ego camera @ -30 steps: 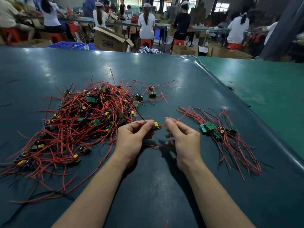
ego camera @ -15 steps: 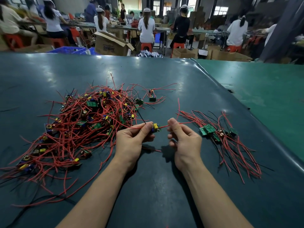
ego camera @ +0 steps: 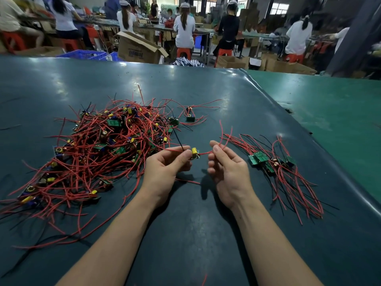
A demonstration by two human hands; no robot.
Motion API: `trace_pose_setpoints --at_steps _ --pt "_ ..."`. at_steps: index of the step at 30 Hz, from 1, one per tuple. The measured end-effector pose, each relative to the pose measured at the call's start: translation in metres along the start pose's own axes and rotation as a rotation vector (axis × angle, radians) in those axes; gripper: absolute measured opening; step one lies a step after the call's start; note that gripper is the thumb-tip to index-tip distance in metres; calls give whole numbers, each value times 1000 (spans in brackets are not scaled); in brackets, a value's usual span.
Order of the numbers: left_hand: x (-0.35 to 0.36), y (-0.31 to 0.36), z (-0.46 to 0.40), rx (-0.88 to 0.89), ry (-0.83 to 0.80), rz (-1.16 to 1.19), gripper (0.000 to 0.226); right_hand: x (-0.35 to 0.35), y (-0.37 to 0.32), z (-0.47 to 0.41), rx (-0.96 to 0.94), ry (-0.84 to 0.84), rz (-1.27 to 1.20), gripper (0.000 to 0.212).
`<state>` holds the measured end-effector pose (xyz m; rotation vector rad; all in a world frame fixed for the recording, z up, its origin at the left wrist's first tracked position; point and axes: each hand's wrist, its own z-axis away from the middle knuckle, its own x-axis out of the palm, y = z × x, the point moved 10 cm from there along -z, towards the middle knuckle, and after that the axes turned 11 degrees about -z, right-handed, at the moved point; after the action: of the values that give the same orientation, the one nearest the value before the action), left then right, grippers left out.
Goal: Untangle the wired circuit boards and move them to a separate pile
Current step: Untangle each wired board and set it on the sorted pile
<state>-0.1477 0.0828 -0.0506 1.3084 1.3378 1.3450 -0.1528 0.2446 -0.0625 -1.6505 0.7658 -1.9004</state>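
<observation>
A small circuit board (ego camera: 194, 154) with a yellow part hangs in the air at centre, red wires trailing both ways. The big tangled heap (ego camera: 99, 149) of red-wired boards lies left; the smaller sorted pile (ego camera: 276, 168) lies right.

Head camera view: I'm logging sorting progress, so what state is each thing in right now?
Left hand: pinches the circuit board.
Circuit board: lifted off the table, between both hands.
Right hand: pinches the board's red wire.
Tangled pile: knotted, on the table at left.
Sorted pile: laid out at right, wires roughly parallel.
Stray board: lying alone beyond the tangle.
Cardboard box: flaps open.
</observation>
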Motion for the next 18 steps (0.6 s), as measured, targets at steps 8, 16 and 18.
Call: trace_pose_setpoints --at_steps 8,16,18 --pt "3 -3 1 -22 -52 -14 15 -4 -8 1 -68 55 117 10" --pt "5 3 0 49 -38 -103 9 -19 -27 4 -275 250 38 18" --pt "5 3 0 52 -36 -96 9 -18 -27 4 -282 251 6 21"
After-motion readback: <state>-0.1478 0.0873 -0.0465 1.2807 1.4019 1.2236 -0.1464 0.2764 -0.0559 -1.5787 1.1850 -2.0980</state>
